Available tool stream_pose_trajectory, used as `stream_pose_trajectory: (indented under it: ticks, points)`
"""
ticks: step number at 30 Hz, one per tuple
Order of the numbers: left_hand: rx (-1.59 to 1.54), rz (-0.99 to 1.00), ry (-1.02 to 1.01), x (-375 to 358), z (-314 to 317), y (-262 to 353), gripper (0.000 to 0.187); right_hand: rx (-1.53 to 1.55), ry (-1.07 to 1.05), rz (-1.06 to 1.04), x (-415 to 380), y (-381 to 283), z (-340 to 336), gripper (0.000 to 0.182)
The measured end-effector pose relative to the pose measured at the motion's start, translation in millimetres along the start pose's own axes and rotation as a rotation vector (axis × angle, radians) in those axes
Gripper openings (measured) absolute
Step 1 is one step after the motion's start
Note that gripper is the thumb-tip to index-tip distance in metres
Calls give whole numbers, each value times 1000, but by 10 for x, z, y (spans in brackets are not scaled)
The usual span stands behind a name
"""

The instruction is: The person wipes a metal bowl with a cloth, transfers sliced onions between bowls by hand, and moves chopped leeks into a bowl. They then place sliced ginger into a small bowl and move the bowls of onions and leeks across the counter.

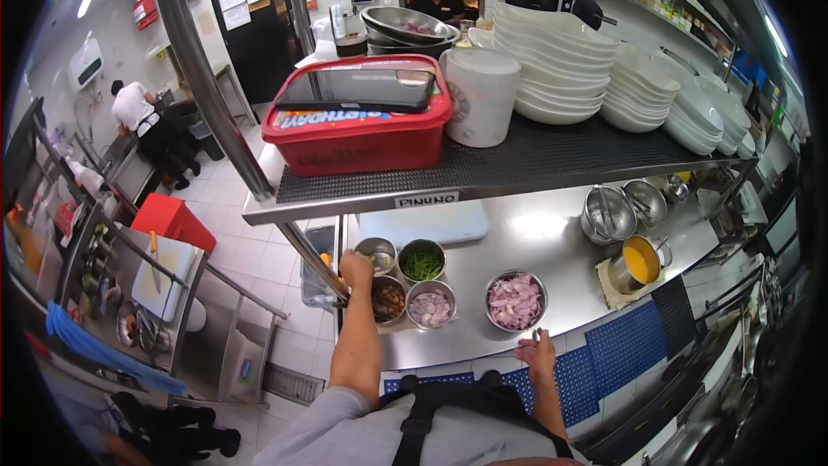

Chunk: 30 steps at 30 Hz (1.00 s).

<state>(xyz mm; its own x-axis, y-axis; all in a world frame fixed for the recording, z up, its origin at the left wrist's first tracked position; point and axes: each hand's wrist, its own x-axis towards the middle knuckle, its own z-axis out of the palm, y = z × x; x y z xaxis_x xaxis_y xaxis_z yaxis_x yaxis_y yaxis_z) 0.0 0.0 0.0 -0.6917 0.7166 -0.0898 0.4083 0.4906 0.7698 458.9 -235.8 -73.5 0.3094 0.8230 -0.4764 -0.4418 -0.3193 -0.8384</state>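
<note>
My left hand [356, 269] is closed at the left rim of a round metal container [378, 252] with a little pale food in it. Beside that container stand one with chopped green herbs [422, 261], one with brown pieces [387, 300] and one with sliced red onion [431, 306]. My right hand [539, 356] is held just off the counter's front edge, its fingers apart and nothing visible in them. Nearest to it is a larger metal bowl [543, 311] heaped with sliced red onion [515, 300].
A shelf [362, 183] above the counter bears a red tub [366, 147] with a phone [358, 89], a white jug [481, 95] and stacked white bowls [552, 60]. Metal bowls [609, 214] and a pot of orange liquid [640, 261] stand right. A co-worker [138, 112] stands far left.
</note>
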Motion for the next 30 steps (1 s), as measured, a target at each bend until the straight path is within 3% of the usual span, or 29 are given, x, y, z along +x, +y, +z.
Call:
stream_pose_trajectory:
  ticks: [1,2,3,5,9,13,16,19,20,22,24,28,30]
  points:
    - [-17,-11,33,-121,24,-24,52,-21,14,-46,-51,-83,56,53]
    - [-24,156,160,-165,140,-99,44,-42,23,-102,-29,-212,59,46]
    - [-72,377,241,72,38,262,42,-44,-76,-151,390,-148,393,42]
    - [-167,656,271,-592,26,562,39,-220,-170,-188,578,-298,156,35]
    - [-382,617,-204,-1573,289,752,38,-287,-104,-234,694,-613,164,32]
    - [-241,636,-295,-2021,694,681,43,-332,-308,-102,985,-766,238,30]
    - [-124,620,-395,-2246,720,690,47,-629,-290,-227,1035,-739,354,22]
    - [-156,540,-384,-2296,827,623,51,-725,-222,-283,879,-1072,476,15]
    - [-189,465,-458,-2248,907,523,54,-798,-188,-389,785,-1209,499,12]
    - [-374,259,-592,-2301,899,480,59,-661,-260,-348,759,-1302,443,11]
    - [-680,22,-725,-2385,941,393,74,-633,-327,-401,697,-1424,405,12]
    - [-1291,-552,-1079,-2712,753,642,94,-358,-522,-190,590,-1577,387,17]
    - [-1428,-593,-1212,-2872,701,709,83,-325,-572,-204,489,-1608,431,18]
